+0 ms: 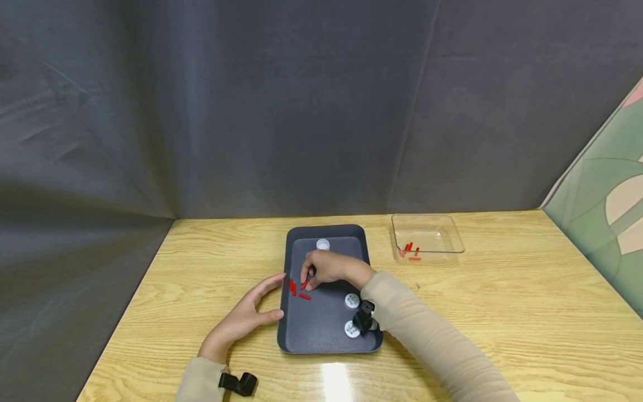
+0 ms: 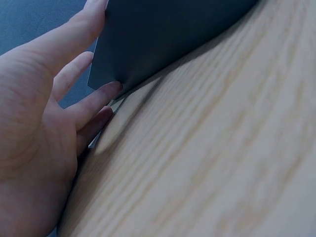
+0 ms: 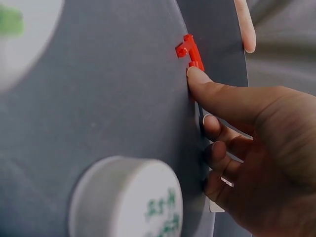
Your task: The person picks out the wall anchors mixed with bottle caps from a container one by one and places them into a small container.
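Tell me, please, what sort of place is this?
Probably a screened-off indoor workstation for recording handwork: a dark fabric backdrop rises behind a wood-grain table, and black wrist cameras are in view.

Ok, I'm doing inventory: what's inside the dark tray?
Red sticks, at least two white cylinders with writing and, farther back, another round white item. Whatever the right hand and wrist camera cover can't be seen.

free: tray (image 1: 321, 329), between red sticks (image 1: 305, 296) and white caps (image 1: 352, 301) | blocked beyond: right hand (image 1: 327, 267)
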`<act>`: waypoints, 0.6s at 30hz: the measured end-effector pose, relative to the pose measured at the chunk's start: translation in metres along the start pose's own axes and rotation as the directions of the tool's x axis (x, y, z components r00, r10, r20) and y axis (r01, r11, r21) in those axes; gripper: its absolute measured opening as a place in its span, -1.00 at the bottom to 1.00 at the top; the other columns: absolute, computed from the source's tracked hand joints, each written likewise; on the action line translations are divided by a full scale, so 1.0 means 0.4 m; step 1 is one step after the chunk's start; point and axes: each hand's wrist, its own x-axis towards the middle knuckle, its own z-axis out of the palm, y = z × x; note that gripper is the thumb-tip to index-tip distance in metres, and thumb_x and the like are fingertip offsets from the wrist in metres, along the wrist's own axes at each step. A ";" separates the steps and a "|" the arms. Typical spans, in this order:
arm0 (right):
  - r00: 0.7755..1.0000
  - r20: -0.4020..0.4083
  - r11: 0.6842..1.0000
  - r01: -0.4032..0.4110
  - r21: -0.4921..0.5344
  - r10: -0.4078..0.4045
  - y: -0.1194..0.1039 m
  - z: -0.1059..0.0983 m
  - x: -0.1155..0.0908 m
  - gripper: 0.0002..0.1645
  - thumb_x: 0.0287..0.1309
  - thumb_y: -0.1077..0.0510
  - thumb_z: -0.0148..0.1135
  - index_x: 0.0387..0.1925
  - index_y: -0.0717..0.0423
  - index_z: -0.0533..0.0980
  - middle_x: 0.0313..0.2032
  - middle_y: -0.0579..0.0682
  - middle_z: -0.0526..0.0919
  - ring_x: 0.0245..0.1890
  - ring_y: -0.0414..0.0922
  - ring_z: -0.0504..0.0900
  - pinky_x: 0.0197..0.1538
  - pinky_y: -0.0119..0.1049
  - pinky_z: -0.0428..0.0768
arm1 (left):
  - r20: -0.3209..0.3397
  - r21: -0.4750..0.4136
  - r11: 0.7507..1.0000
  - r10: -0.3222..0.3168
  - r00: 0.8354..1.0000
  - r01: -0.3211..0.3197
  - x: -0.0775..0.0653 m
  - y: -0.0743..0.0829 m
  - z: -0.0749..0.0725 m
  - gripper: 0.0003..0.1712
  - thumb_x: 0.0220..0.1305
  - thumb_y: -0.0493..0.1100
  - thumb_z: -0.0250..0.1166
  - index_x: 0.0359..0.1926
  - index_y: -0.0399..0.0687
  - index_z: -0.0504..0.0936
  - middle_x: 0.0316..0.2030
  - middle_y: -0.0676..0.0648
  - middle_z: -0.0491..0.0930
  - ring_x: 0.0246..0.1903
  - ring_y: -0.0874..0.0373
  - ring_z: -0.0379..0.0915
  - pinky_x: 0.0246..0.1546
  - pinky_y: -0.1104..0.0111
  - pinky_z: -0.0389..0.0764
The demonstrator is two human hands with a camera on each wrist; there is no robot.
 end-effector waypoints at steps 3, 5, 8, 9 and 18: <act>1.000 0.000 1.000 -0.003 -0.008 0.003 0.000 0.000 0.000 -0.88 -0.01 0.23 0.54 -0.46 0.02 0.70 -0.40 -0.09 0.48 -0.37 -0.23 0.42 -0.24 -0.41 0.43 | 0.000 -0.001 1.000 0.005 1.000 -0.005 0.001 -0.001 0.001 -0.16 0.27 -0.26 0.37 0.50 0.03 0.21 0.44 -0.09 0.21 0.45 -0.05 -0.01 0.38 -0.09 -0.06; 1.000 -0.001 1.000 -0.002 -0.009 0.002 0.000 0.000 0.000 -0.89 -0.01 0.22 0.54 -0.48 0.02 0.70 -0.40 -0.09 0.47 -0.38 -0.23 0.42 -0.24 -0.41 0.43 | 0.001 0.000 1.000 0.011 1.000 -0.011 0.001 -0.003 0.000 -0.16 0.27 -0.27 0.37 0.50 0.02 0.21 0.44 -0.09 0.22 0.45 -0.05 0.00 0.38 -0.09 -0.06; 1.000 0.002 1.000 -0.006 -0.004 0.006 0.000 -0.001 0.000 -0.90 0.02 0.21 0.52 -0.50 0.02 0.70 -0.41 -0.09 0.46 -0.39 -0.25 0.42 -0.24 -0.42 0.43 | 0.002 0.001 1.000 0.018 1.000 -0.018 0.001 -0.004 0.000 -0.16 0.27 -0.28 0.38 0.50 0.04 0.22 0.44 -0.08 0.23 0.45 -0.05 0.00 0.38 -0.08 -0.06; 1.000 0.003 1.000 -0.002 -0.001 0.002 0.000 -0.002 0.000 -0.90 0.03 0.21 0.52 -0.50 0.03 0.70 -0.41 -0.10 0.46 -0.39 -0.26 0.43 -0.24 -0.42 0.43 | 0.002 0.001 1.000 0.021 1.000 -0.021 0.002 -0.004 0.000 -0.16 0.26 -0.27 0.38 0.50 0.04 0.22 0.43 -0.08 0.23 0.45 -0.05 0.00 0.38 -0.09 -0.06; 0.999 0.040 0.998 -0.006 0.059 0.004 0.001 -0.014 -0.005 -0.95 0.12 0.22 0.45 -0.43 0.09 0.70 -0.38 -0.13 0.51 -0.42 -0.30 0.47 -0.28 -0.45 0.46 | 0.003 0.004 1.000 0.018 1.000 -0.018 0.001 -0.004 -0.002 -0.17 0.28 -0.25 0.38 0.49 0.07 0.22 0.43 -0.08 0.24 0.45 -0.05 0.02 0.38 -0.09 -0.05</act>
